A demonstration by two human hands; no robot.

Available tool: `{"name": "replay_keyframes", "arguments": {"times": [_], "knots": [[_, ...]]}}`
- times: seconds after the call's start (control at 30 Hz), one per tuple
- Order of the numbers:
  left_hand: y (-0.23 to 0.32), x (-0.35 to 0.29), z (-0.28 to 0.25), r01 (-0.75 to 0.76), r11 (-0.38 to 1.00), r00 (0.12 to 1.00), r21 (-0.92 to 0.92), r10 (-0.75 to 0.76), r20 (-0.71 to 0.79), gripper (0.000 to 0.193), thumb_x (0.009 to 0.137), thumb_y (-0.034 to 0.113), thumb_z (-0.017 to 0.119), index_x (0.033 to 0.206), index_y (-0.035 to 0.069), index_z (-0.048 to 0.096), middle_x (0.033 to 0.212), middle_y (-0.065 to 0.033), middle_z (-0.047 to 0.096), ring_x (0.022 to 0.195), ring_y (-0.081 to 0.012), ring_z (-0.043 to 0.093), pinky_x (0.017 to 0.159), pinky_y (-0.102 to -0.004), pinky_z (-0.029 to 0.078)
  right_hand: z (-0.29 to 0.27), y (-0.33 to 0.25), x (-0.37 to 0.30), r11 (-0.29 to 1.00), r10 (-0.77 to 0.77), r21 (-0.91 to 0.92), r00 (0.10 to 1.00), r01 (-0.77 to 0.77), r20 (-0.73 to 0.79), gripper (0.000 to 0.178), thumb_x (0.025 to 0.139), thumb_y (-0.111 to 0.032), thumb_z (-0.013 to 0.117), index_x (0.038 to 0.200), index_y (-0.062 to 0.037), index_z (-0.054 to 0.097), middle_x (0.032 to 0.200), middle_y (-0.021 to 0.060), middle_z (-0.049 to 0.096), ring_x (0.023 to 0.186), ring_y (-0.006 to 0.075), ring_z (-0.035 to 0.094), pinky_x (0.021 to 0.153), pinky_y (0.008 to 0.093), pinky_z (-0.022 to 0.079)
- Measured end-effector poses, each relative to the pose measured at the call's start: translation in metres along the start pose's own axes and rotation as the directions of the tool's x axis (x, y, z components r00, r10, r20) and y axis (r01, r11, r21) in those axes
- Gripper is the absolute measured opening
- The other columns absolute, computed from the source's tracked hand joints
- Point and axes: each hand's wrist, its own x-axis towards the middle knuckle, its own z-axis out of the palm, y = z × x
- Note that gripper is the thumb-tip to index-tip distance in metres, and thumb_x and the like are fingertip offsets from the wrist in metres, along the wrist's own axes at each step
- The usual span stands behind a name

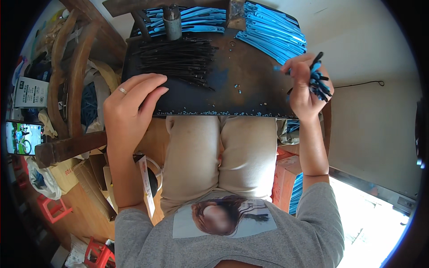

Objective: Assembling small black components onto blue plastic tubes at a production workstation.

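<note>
My right hand (304, 100) is closed around a bunch of thin black and blue plastic pieces (319, 82), their ends sticking out past the fingers. It is raised over the right edge of the dark work board (259, 80). My left hand (132, 98), with a ring on one finger, hovers at the board's left edge; its fingers are stretched out, the thumb is apart, and nothing shows between them. Just beyond its fingertips lies a pile of thin black sticks (176, 60). Long blue plastic strips (275, 35) are heaped at the far right of the board.
More blue strips with slots (196, 22) lie at the far left, behind a metal post (172, 24). Small blue scraps (238, 88) dot the board. A wooden chair frame (76, 76) and a phone (25, 137) stand at left; a red carton (286, 178) is beside my legs.
</note>
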Motion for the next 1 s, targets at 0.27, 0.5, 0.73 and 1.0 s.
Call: {"name": "replay_keyframes", "arguments": {"times": [0.27, 0.5, 0.73, 1.0], "knots": [[0.004, 0.007, -0.004, -0.036, 0.993, 0.989, 0.113, 0.018, 0.15, 0.019, 0.075, 0.005, 0.073, 0.094, 0.008, 0.071, 0.089, -0.0051, 0.069, 0.079, -0.0235, 0.065, 0.065, -0.0321, 0.052, -0.004, -0.009, 0.006, 0.973, 0.075, -0.218, 0.997, -0.071, 0.013, 0.009, 0.093, -0.007, 0.061, 0.091, 0.002, 0.063, 0.086, 0.0072, 0.069, 0.066, 0.0137, 0.06, 0.072, 0.03, 0.051], [0.004, 0.012, -0.005, -0.054, 0.982, 0.965, 0.183, 0.005, 0.262, 0.014, 0.076, 0.004, 0.071, 0.09, 0.006, 0.07, 0.085, -0.0044, 0.065, 0.078, -0.0241, 0.062, 0.065, -0.035, 0.05, 0.004, 0.018, 0.014, 0.823, 0.191, -0.566, 0.919, 0.042, 0.345, 0.032, 0.077, 0.007, 0.066, 0.107, -0.0027, 0.062, 0.103, 0.0128, 0.064, 0.092, 0.0331, 0.062, 0.079, 0.0359, 0.051], [0.004, 0.01, -0.004, -0.025, 0.984, 0.971, 0.177, -0.018, 0.238, 0.011, 0.078, 0.005, 0.069, 0.088, 0.005, 0.068, 0.084, -0.0065, 0.063, 0.079, -0.027, 0.062, 0.066, -0.0372, 0.05, 0.012, 0.026, 0.015, 0.799, 0.311, -0.601, 0.851, 0.007, 0.423, 0.033, 0.078, 0.003, 0.064, 0.11, -0.0022, 0.062, 0.103, 0.0152, 0.061, 0.097, 0.0363, 0.059, 0.082, 0.0414, 0.049], [0.013, 0.013, -0.009, -0.02, 0.982, 0.945, 0.19, -0.044, 0.325, 0.016, 0.083, -0.003, 0.059, 0.097, 0.003, 0.063, 0.089, -0.0117, 0.06, 0.077, -0.0326, 0.06, 0.068, -0.039, 0.047, 0.008, 0.027, 0.019, 0.871, 0.289, -0.491, 0.828, -0.019, 0.481, 0.03, 0.08, -0.008, 0.065, 0.107, 0.0033, 0.061, 0.098, 0.0203, 0.064, 0.091, 0.0385, 0.061, 0.081, 0.0384, 0.048]]}}
